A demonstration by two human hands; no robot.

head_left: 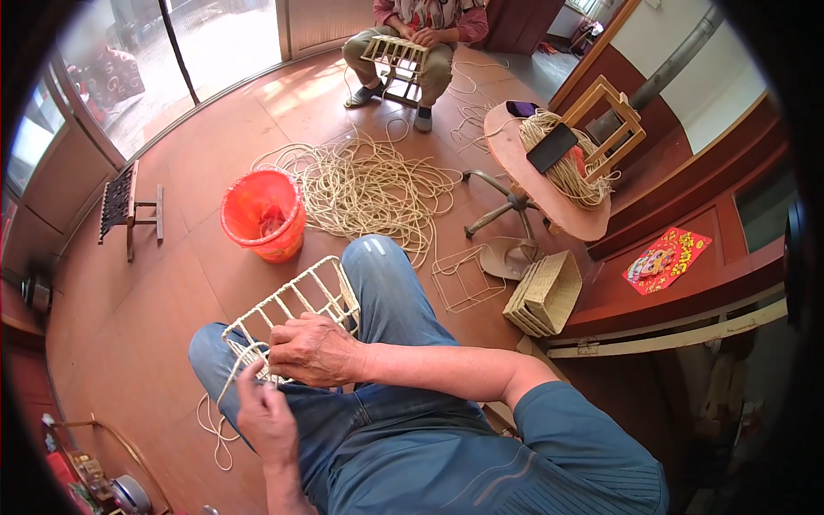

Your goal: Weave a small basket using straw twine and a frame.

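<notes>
A basket frame [296,296], its bars wrapped in pale cord, rests across my thighs. My right hand [319,350] is closed on its near edge, and the fingertips are partly hidden. Just below and to the left, my left hand [268,421] is slightly blurred. Its thumb and index finger pinch near a loop of pale cord [230,379] that curves off the frame's left end. Loose cord [219,436] trails to the floor beside my left leg.
A red bucket [263,215] and a heap of cord [369,193] lie ahead. Right are a round stool [549,184] bearing cord and phones, a wire frame [468,279] and stacked woven baskets [545,296]. A small stool [133,206] stands left. Another person [421,51] sits opposite, holding a frame.
</notes>
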